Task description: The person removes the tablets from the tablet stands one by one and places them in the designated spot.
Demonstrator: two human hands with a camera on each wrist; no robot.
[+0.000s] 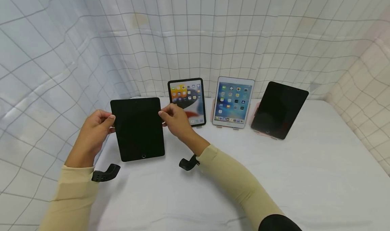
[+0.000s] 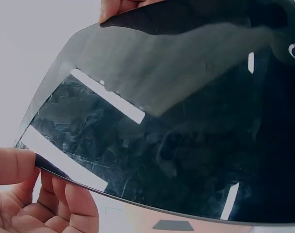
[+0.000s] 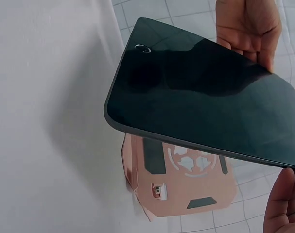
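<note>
A tablet (image 1: 138, 133) with a dark screen and a home button is held up off the white table. My left hand (image 1: 94, 131) pinches its left edge, thumb on the front. On the opposite edge, my right hand (image 1: 176, 119) pinches near the upper corner. The left wrist view has the left hand (image 2: 45, 199) at the bottom, and reflections streak the glass. Behind the tablet, a pink stand (image 3: 174, 189) with cut-outs shows in the right wrist view; the tablet hides part of it.
Right of my hands, a black-framed tablet (image 1: 195, 92) and a white tablet (image 1: 234, 100) lean back with lit screens. Farther right, another dark tablet (image 1: 278, 111) leans on a pink stand. A grid-patterned curtain (image 1: 213, 38) hangs behind the white table (image 1: 274, 180).
</note>
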